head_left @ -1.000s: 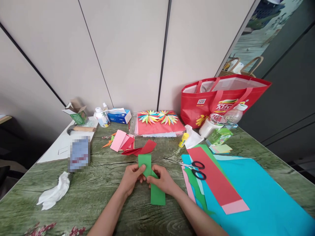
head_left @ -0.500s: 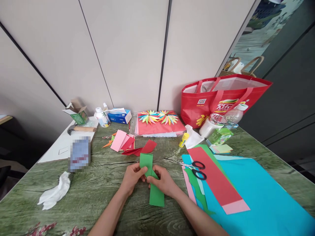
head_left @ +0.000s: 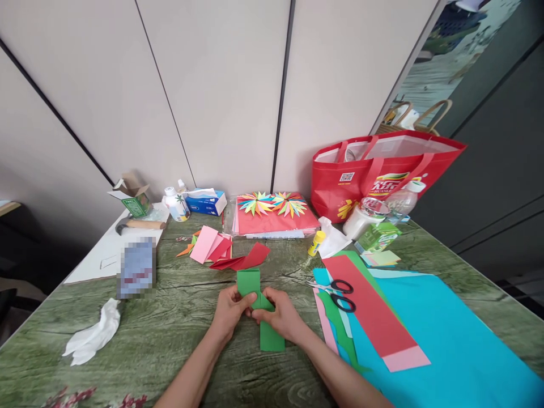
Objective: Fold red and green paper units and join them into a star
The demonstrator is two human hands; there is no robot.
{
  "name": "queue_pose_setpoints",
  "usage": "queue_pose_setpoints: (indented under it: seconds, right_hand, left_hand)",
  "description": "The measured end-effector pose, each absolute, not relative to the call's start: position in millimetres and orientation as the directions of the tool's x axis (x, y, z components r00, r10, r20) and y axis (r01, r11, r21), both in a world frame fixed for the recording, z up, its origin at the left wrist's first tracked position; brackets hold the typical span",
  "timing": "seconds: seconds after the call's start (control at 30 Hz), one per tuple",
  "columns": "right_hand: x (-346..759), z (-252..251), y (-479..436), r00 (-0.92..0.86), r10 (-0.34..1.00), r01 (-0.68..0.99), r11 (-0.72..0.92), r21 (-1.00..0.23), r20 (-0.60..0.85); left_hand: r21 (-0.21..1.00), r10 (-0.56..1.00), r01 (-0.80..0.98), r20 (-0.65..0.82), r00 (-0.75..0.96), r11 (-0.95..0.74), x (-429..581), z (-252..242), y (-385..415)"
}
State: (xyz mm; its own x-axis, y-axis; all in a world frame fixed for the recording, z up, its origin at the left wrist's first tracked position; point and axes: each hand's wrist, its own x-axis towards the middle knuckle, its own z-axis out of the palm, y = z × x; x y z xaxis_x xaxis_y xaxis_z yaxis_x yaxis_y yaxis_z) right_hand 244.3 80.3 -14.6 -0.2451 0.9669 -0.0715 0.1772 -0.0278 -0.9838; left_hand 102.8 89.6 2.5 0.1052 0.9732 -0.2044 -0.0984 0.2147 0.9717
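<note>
A strip of green paper (head_left: 270, 335) lies lengthwise on the green wood-grain table (head_left: 178, 334), bent near its middle. My left hand (head_left: 229, 311) pinches it from the left, thumb and fingers closed on the fold. From the right, my right hand (head_left: 281, 314) grips the same strip with its thumb pressed on the folded part. The strip's far end (head_left: 249, 280) sticks out beyond my fingers.
Folded red and pink papers (head_left: 225, 252) lie just beyond. Scissors (head_left: 340, 293) rest on stacked coloured sheets (head_left: 425, 334) at the right. Farther back are a glue stick (head_left: 317, 242), paper stars (head_left: 272, 204), a red bag (head_left: 378, 170) and a tissue box (head_left: 206, 201). A crumpled tissue (head_left: 91, 337) lies left.
The strip's far end has folded down and now shows shorter beyond my fingers; my hands have closed in tighter on the fold.
</note>
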Motion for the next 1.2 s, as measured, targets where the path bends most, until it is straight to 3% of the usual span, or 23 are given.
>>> queue_pose_setpoints:
  seconds: [0.23,0.33,0.43,0.53,0.67,0.83,0.97,1.2]
  right_hand:
    - [244,-10,83,-0.326,0.936,-0.052,-0.16,-0.986,-0.134]
    - [246,-11,85,-0.068,0.988,-0.191,-0.149,-0.97,-0.138]
    - [253,-11,90,0.26,0.953,-0.308,-0.069,-0.949,-0.154]
    - [260,-13,95,0.36,0.922,-0.326,-0.019,-0.945,-0.143]
    - [261,-17,96,0.373,0.925,-0.296,0.043,-0.954,-0.074]
    - [262,-18,97,0.4,0.915,-0.268,0.068,-0.961,-0.046]
    - [264,-13,97,0.384,0.921,-0.315,0.065,-0.947,-0.064]
    - [265,-12,97,0.391,0.912,-0.374,0.038,-0.927,-0.12]
  left_hand:
    - [0.99,0.99,0.045,-0.138,0.015,0.137,101,-2,93]
    - [0.998,0.999,0.048,-0.038,-0.029,0.04,99,-5,93]
    - [0.986,0.993,0.138,0.101,-0.055,-0.093,98,-8,97]
    - [0.935,0.978,0.295,0.208,-0.006,-0.197,100,-9,105]
    - [0.762,0.951,0.569,0.264,0.161,-0.308,110,-6,124]
    - [0.449,0.949,0.836,0.156,0.274,-0.315,110,-9,137]
    - [0.422,0.897,0.796,0.279,0.342,-0.435,90,-18,135]
    - [0.571,0.863,0.647,0.315,0.395,-0.505,70,-10,132]
